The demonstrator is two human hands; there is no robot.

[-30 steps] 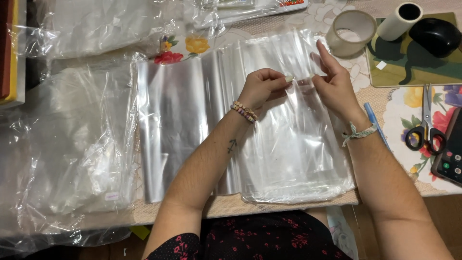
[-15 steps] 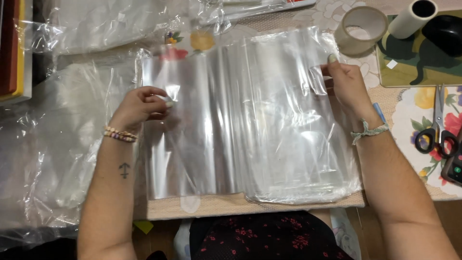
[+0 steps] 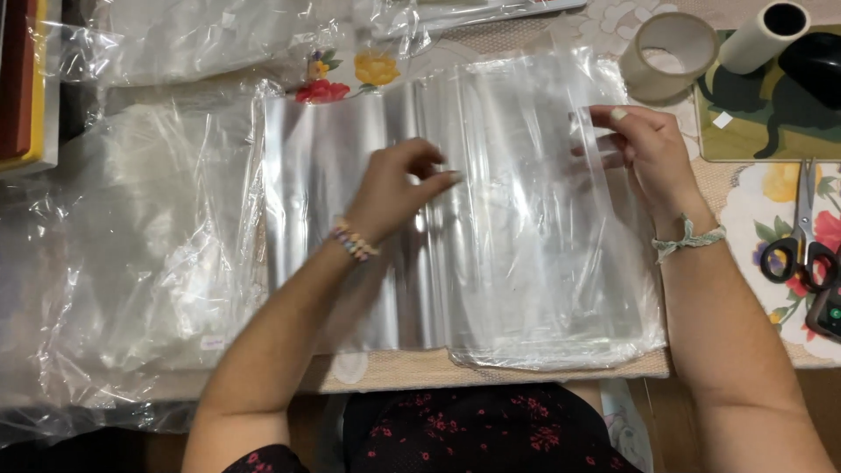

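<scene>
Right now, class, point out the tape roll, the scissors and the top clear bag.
tape roll [image 3: 674, 54], head view, on its outer band.
scissors [image 3: 799, 250], head view, on the handles.
top clear bag [image 3: 543, 263], head view, on its flat middle.

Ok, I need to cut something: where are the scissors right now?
The black-handled metal scissors lie at the right edge of the head view, on the flowered tablecloth, just right of the right hand.

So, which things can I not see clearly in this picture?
- Scissors: head view, the blade tips are hidden under the green mat.
- Dark device: cut off by the right edge.
- Right hand: whether its fingers pinch the clear bags, glare hides.
</scene>
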